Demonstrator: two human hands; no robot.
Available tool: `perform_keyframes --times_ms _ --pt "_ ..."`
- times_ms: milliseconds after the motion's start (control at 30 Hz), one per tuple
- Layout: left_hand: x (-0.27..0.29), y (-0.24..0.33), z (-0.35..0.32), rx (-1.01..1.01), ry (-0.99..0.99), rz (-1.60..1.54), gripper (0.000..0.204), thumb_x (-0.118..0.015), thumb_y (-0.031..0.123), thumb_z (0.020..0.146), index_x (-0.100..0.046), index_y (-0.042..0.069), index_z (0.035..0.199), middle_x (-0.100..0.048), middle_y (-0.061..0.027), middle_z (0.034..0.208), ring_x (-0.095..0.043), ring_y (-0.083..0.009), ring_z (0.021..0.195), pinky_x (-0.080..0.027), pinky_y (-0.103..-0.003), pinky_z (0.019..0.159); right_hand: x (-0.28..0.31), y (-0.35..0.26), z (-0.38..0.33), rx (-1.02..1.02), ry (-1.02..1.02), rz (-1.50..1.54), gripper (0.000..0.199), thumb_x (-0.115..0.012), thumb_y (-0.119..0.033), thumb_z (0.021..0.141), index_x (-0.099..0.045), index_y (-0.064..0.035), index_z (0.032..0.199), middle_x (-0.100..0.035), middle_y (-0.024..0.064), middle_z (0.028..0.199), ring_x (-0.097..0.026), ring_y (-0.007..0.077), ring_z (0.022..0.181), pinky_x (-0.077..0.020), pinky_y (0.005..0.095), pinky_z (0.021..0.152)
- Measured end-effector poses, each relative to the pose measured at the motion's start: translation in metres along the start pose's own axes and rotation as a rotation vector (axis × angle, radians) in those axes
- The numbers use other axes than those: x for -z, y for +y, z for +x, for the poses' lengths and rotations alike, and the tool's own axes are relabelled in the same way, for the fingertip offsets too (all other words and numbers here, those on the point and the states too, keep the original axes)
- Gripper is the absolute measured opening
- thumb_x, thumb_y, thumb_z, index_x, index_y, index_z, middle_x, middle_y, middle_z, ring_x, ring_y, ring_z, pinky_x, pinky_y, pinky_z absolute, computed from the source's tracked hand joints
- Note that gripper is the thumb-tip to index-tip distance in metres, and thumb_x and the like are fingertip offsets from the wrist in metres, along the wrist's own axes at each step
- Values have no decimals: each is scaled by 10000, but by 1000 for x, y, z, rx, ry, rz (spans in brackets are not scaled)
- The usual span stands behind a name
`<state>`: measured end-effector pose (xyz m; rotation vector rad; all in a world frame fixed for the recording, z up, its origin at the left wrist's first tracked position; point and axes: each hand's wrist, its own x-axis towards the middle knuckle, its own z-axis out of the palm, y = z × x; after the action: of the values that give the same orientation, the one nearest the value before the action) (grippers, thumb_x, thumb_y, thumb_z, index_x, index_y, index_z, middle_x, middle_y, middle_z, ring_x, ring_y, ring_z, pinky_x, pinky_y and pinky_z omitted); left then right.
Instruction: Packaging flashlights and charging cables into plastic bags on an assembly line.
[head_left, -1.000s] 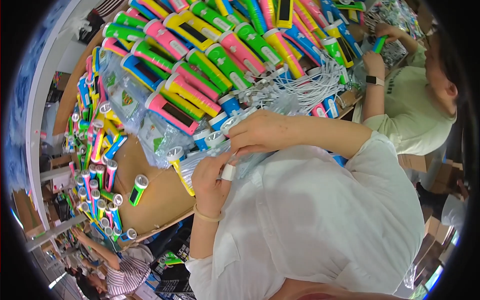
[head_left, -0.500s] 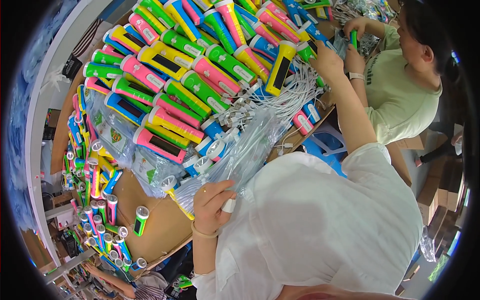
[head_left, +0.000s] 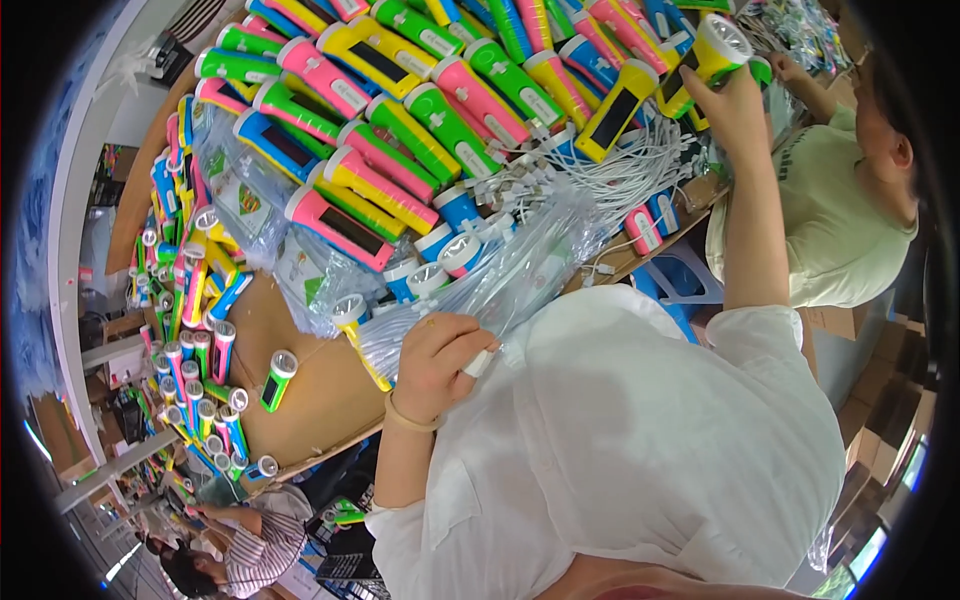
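At the upper right, my right hand point(head_left: 728, 108) is closed around a flashlight point(head_left: 708, 52) with a yellow head and a clear round lens pointing up. A dark panel shows on its body, partly behind my fingers. My left hand point(head_left: 440, 362) stays low in front of my shirt, fingers curled in, with a small white piece point(head_left: 479, 363) at the fingertips; what it holds is unclear. Beside it lies a stack of clear plastic bags point(head_left: 520, 280). White charging cables point(head_left: 620, 165) lie bunched between the bags and the flashlight heap point(head_left: 430, 125).
Smaller groups of flashlights point(head_left: 195, 390) stand and lie on the brown cardboard surface point(head_left: 315, 415) at left. More plastic bags point(head_left: 240, 185) lie beside the heap. A co-worker in a light green shirt point(head_left: 800, 215) sits close at right; a person in stripes point(head_left: 265, 550) is at lower left.
My right hand has lifted a flashlight from the heap's right side, its lens now showing. My left hand stays by the bags. The view has shifted, moving the heap up and right.
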<state>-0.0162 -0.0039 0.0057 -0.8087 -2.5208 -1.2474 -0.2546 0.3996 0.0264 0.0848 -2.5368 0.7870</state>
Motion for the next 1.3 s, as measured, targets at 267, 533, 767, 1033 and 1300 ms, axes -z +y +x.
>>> perform_keyframes --times_ms 267,533,767,1033,1300 --pt "-5 0 9 -19 47 30 246 -758 60 689 -709 82 929 -635 -66 878 -614 -265 736 -479 -371 641 -16 -155 -92 76 -914 1190 710 -767 -12 865 -391 -17 1467 -604 107 1340 -587 217 1259 -472 422 1079" --pt "-3 1 -4 -15 322 9 261 -839 56 674 -714 56 903 -612 -79 823 -582 -263 679 -463 -363 607 -34 -175 -89 493 -1272 678 476 -721 -124 894 -486 -20 1295 -680 233 1075 -684 402 994 -542 458 826" --pt "-5 -3 2 30 251 -21 227 -814 43 707 -688 63 894 -595 -76 832 -571 -272 730 -464 -366 648 -42 -184 -115 967 -1216 27 344 -649 -135 869 -584 -48 1195 -664 126 989 -662 328 960 -504 412 861" --pt "-3 -7 -1 110 286 71 224 -829 53 705 -683 53 875 -583 -82 819 -565 -273 717 -456 -361 623 -33 -114 -79 430 -710 133 142 -719 -171 855 -715 -76 960 -675 84 971 -680 302 906 -542 425 766" --pt "-1 -7 8 103 257 50 227 -828 51 704 -692 52 886 -589 -83 835 -564 -274 744 -458 -360 640 -53 -32 -80 351 -664 -154 135 -718 -177 842 -725 -81 936 -700 111 904 -694 337 874 -551 453 738"
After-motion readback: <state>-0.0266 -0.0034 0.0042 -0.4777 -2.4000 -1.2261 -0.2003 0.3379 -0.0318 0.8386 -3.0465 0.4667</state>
